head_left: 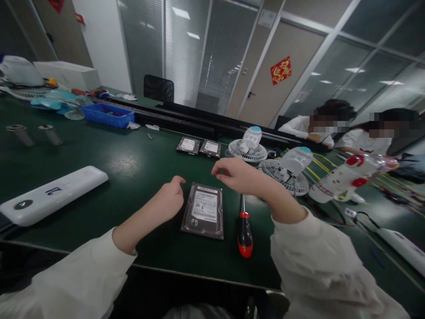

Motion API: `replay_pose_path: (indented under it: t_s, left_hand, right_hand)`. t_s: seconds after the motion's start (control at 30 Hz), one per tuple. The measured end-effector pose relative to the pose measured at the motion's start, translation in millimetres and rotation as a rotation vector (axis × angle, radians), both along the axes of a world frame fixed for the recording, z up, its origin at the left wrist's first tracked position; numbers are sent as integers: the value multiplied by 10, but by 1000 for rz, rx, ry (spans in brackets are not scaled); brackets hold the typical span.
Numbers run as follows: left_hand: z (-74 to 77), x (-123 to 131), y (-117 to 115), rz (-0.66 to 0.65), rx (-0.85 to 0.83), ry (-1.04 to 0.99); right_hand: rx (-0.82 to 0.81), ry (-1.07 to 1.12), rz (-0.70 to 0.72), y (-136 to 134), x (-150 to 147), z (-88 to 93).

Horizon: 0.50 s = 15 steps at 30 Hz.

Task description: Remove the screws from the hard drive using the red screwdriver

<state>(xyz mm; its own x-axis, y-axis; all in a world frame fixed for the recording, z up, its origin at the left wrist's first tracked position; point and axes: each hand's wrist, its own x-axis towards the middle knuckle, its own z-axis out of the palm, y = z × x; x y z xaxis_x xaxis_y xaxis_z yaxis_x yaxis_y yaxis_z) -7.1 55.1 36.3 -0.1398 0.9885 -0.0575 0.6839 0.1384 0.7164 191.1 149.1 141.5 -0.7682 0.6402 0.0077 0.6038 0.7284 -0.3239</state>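
- Green table [83, 155] underneath.
- Hard drive [203, 215]: flat, label up, between the hands; probably dense, rigid, smooth and shock-sensitive, best held by its long edges.
- Right hand [237, 175] at the drive's one o'clock, left hand [169, 198] at ten: fingers curled; I can't tell if either grips something small.
- Screwdriver [245, 237]: four o'clock, unheld.

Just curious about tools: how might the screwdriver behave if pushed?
The screwdriver may roll, since its handle looks rounded. It should stay stiff, given its straight metallic shaft, and probably feels heavier at the thicker handle.
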Motion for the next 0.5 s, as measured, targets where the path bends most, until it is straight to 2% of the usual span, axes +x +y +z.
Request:
replay_pose_path:
  t_s: [0.1, 0.17, 0.27, 0.33, 0.4, 0.5]
  left_hand:
    - [117, -41, 2, -30, -53, 103]
    - [243, -39, -7, -57, -50, 197]
    - [430, 2, 22, -70, -27, 327]
    - [501, 33, 94, -75, -44, 361]
    - [504, 47, 208, -60, -59, 371]
    - [404, 22, 409, -38, -94, 371]
  right_hand:
    - [166, -222, -7, -426, 235, 112]
    - [200, -375, -54, -684, 387, 50]
    - [206, -470, -106, -988, 604, -214]
    - [244, -463, -121, -1130, 735, -438]
    - [290, -451, -132, -1220, 843, -641]
    - [442, -403, -83, -1260, 953, -829]
